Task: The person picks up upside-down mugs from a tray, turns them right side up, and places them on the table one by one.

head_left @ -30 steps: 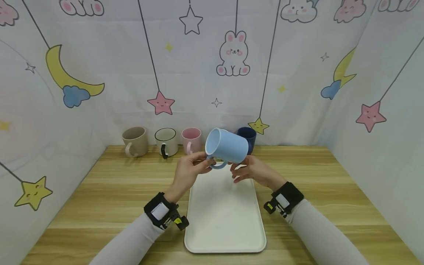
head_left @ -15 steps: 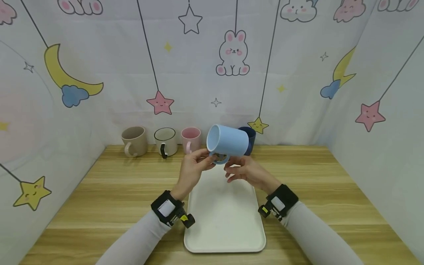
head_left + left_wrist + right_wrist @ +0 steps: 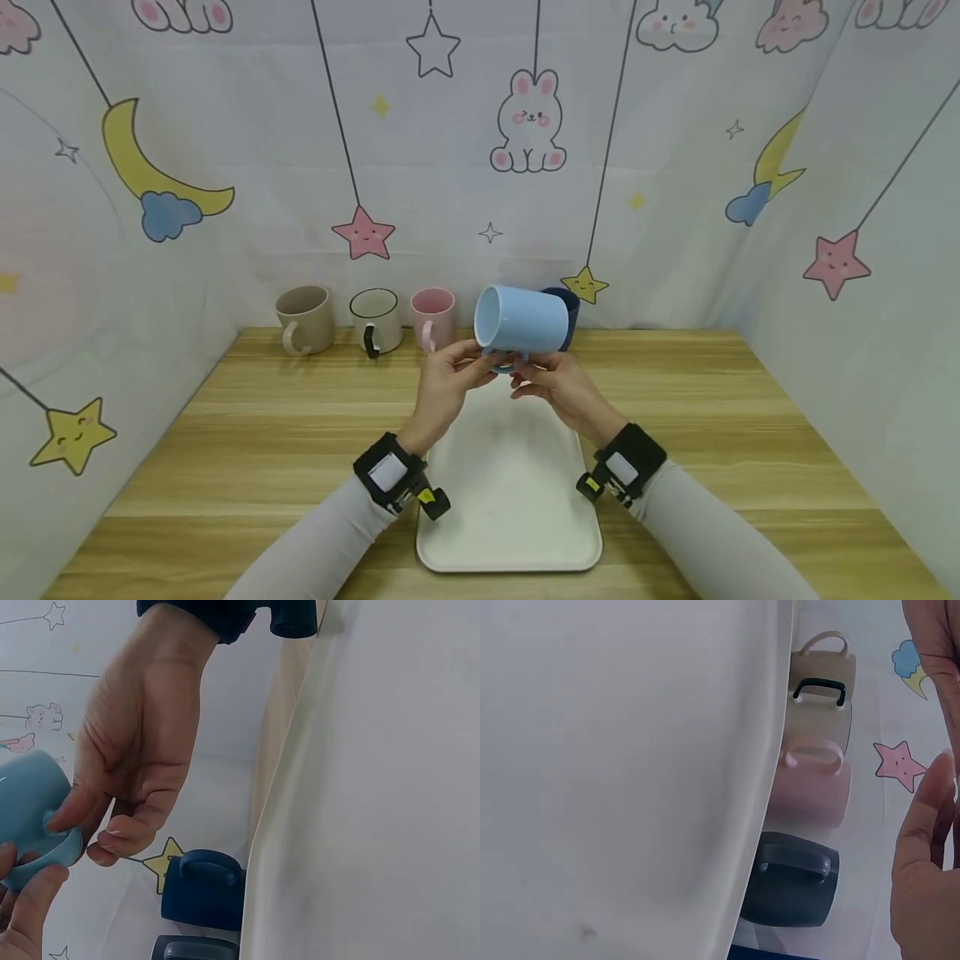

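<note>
A light blue mug is held up above the far end of the white tray. It lies on its side in the air, mouth to the left and handle downward. My left hand pinches the handle near the rim, thumb against it. From the other side, my right hand pinches the same handle nearer the base, its other fingers loosely bent below. The left wrist view shows the handle between both sets of fingertips; in the right wrist view the mug is out of sight.
Along the back wall stand a beige mug, a white mug with black handle, a pink mug, a dark grey mug and a navy mug. The held mug hides the grey one in the head view. Wood tabletop surrounds the tray.
The mug has shifted slightly right and tipped closer to level. My right hand has moved left from under its base to the handle, and the left hand has followed the mug rightward.
</note>
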Available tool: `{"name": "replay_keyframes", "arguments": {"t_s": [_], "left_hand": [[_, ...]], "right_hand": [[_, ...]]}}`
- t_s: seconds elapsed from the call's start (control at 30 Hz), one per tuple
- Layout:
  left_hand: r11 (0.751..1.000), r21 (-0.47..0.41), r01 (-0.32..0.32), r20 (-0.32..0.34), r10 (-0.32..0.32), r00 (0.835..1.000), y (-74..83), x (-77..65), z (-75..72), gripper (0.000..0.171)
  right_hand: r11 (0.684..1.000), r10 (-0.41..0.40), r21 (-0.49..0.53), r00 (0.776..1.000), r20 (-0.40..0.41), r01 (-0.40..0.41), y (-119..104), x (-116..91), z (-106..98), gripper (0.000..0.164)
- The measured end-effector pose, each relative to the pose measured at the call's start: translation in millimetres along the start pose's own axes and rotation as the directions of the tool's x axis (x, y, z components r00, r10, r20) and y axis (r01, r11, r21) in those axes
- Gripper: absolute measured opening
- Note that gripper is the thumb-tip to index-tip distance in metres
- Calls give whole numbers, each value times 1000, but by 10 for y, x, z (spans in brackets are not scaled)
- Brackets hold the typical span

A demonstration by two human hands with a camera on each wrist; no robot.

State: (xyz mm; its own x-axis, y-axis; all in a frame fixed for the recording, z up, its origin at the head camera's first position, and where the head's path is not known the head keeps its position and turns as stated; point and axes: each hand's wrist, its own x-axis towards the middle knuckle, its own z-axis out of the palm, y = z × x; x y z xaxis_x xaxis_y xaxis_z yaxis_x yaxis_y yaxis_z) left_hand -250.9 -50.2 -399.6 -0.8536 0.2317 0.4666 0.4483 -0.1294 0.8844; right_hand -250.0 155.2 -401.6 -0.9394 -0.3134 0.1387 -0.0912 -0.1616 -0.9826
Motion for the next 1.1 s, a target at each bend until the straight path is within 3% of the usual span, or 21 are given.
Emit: {"name": "replay_keyframes", "arguments": {"t_s": [0.27, 0.47, 0.6, 0.83, 1.1], "left_hand": [[990, 124, 62, -30, -59, 998, 26, -3, -33, 32], [972, 132, 194, -47, -190, 981, -24, 15, -28, 32], [949, 170, 264, -50, -259, 965, -59, 0, -35, 35], [930, 243, 277, -12, -282, 959, -71, 14, -29, 35], [928, 248, 279, 98, -310, 946, -52, 21, -88, 37]], "right_hand": [[992, -45, -118, 998, -46, 40, 10, 21, -4, 31], [986, -99, -140, 994, -51, 91, -38, 17, 3, 35], [990, -85, -114, 994, -64, 77, -55, 5, 27, 33], [996, -79, -60, 992, -95, 73, -54, -20, 23, 31], [991, -107, -94, 989, -98, 98, -76, -14, -19, 28]]}}
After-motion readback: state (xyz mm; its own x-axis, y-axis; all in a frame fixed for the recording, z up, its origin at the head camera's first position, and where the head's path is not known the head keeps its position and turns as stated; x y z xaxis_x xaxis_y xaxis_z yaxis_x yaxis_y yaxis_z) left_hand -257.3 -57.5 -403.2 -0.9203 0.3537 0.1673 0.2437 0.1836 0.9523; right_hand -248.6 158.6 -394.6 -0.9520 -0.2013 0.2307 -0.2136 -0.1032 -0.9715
